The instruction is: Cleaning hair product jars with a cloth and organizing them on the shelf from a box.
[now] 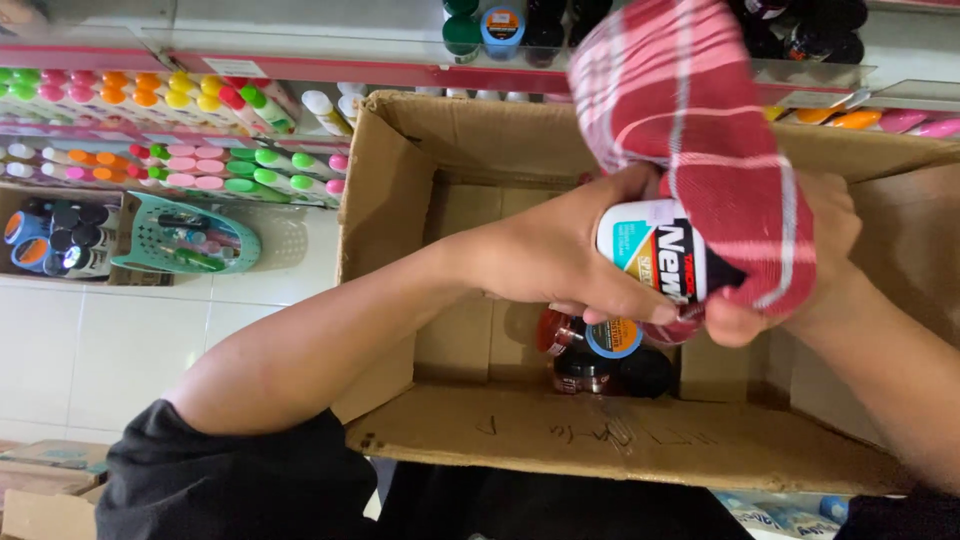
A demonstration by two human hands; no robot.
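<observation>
Above an open cardboard box (400, 200), my left hand (545, 255) grips a white bottle with a black, teal and orange label (650, 255). My right hand (800, 260) presses a red-and-white checked cloth (690, 120) over the bottle's right end, so that end is hidden. Inside the box, below the hands, lie a few dark jars (600, 370), one with a blue-rimmed lid (613, 338). Both forearms reach in from the bottom corners, with black sleeves at the elbows.
Shelves (200, 70) at the back left carry rows of small bottles with pink, green, orange and yellow caps. A teal plastic basket (185, 235) and a box of dark jars (55, 240) stand on the white tiled floor at left. More dark containers (800, 30) sit on the upper shelf.
</observation>
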